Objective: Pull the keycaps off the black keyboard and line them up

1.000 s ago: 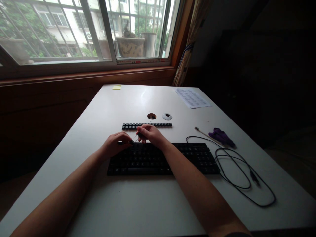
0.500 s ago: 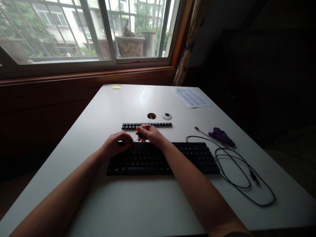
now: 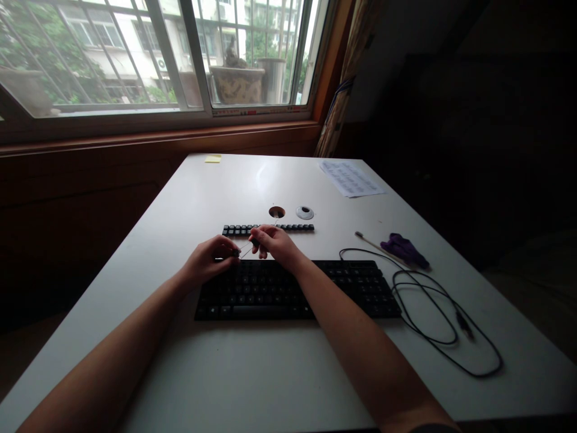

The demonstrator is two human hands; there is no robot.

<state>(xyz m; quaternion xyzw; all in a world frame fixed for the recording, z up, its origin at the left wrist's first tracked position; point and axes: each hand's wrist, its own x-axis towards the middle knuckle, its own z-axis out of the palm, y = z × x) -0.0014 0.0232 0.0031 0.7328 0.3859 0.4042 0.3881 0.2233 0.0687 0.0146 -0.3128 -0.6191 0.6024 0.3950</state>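
Looped nearest, low and right of the grip: a black cord (image 3: 481, 376), apt to tug at the keyboard (image 3: 265, 300) with any snag on the right forearm. Stretched flat below the grip on a white table (image 3: 211, 373), partly hidden by that forearm, and exposed to a stray knock from a wrist so low overhead.

Pinched in the left hand (image 3: 210, 257), above the keyboard's far left side: a small dark thing, seemingly a key (image 3: 236, 253). Clamped between thumb and fingers of the right hand (image 3: 276, 242), just beside: the dark handle of a wire tool (image 3: 255, 243), with thin wires spanning the gap to the key. Too small to tell: any firm hook of wire on key. Likeliest trouble: a sudden spring of the key from the fingertips, caused by strained wire slipping off one side.

Well right of the grip: a brush (image 3: 360, 236) and purple cloth (image 3: 403, 251). Just beyond the grip: loose keys (image 3: 237, 230) in neat lines, easily scattered by careless knuckles. Past those: a round hole (image 3: 276, 212), a possible trap for a flung key. Farthest: papers (image 3: 351, 178) and a yellow note (image 3: 213, 159).
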